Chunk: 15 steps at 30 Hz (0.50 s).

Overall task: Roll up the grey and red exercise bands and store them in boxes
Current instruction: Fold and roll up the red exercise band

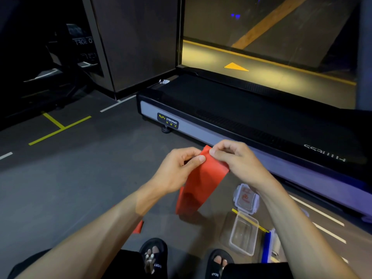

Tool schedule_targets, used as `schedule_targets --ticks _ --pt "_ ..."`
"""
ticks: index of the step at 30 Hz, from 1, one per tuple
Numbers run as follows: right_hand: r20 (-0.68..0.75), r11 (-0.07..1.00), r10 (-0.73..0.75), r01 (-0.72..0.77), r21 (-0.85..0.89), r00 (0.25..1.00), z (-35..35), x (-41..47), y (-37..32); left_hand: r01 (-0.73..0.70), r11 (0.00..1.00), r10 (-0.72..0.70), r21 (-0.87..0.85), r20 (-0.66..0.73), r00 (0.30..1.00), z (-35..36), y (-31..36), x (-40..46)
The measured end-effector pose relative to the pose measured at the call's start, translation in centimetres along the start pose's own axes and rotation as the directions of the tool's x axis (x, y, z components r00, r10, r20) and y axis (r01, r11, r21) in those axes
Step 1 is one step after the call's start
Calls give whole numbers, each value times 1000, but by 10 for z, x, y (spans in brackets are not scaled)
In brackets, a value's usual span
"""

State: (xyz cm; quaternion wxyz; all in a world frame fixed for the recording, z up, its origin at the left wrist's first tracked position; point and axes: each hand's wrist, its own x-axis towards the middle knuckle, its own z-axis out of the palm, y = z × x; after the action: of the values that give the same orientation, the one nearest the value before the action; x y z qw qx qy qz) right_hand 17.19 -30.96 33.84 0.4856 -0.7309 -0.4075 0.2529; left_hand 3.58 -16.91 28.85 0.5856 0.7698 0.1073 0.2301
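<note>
Red latex-like sheet is what is being worked: the red band (198, 178) is held up above the floor (70, 178), between the knees and the treadmill (221, 121), with its upper end raised to the hands and the rest hanging down in a loose, sagging fold. A further scrap of red shows at the left forearm (138, 226), probably the band's trailing end, though the join is hidden.

The left hand (177, 168) is closed in a pinch on the band's top edge, thumb pressed over the material. Just beside it, the right hand (237, 158) pinches the same edge with curled fingers, so that the end is taken at both corners.

The band is judged to be light, thin, limp and stretchy, likely a little slick; it would be expected to slacken and spring open if released. A tight first turn is best started at this short edge, with tension kept across the full width.

To the right, on the floor, a clear lid (246, 198) with clip tabs is lying flat, and just nearer the feet an open clear box (244, 236) stands with nothing visible inside. A blue-edged object (266, 246) beside it cannot be identified. No grey band can be made out.
</note>
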Motion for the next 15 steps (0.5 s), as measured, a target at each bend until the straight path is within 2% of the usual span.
schedule_targets --ticks 7,12,15 --pt "153 988 75 -94 121 985 -2 -1 -1 -22 998 23 -59 15 1000 -1 2 2" --pt "190 992 69 -86 87 979 -2 -3 -2 -45 996 48 -78 43 998 0 5 1" --pt "216 998 52 -57 17 975 -1 -3 -1 -14 996 18 -85 43 999 -2 5 1"
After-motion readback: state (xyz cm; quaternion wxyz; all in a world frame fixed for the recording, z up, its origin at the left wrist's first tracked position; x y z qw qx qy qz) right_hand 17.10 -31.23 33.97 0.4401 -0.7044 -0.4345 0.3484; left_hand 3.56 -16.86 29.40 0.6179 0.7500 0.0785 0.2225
